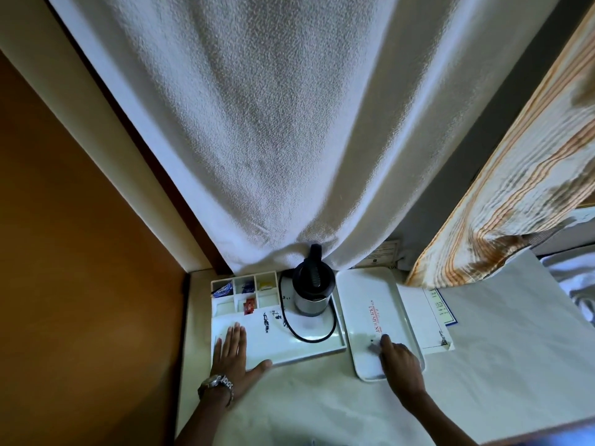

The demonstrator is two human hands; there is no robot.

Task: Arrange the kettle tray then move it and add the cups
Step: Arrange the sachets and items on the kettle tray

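Left hand point(232, 355), wearing a metal watch point(216, 385), lies flat with fingers spread apart on the near left corner of the kettle tray point(309, 350), thumb along its front rim; it clamps nothing. Right hand point(401, 360) rests on the near end of a second, flat tray point(360, 284), fingers curled together; whether it pinches anything under the fingertips cannot be told. Red lettering runs along this tray beyond the right hand, blurred; it seems to read "PRESIDENT". Beyond the left hand, the kettle tray's small compartments hold sachets: a blue one marked "Tetley" point(222, 290), a dark blue one, a yellow one and a red one point(248, 307). Dark printed marks on the tray floor are illegible. Between the hands and farther back stands the kettle point(311, 292), black lid and handle over a steel body, its black cord point(309, 336) looped on the tray. Both trays sit on a white bench point(322, 407). White curtain point(257, 140) hangs behind; a wooden panel point(64, 252) lies left; a striped cloth point(515, 188) hangs right.
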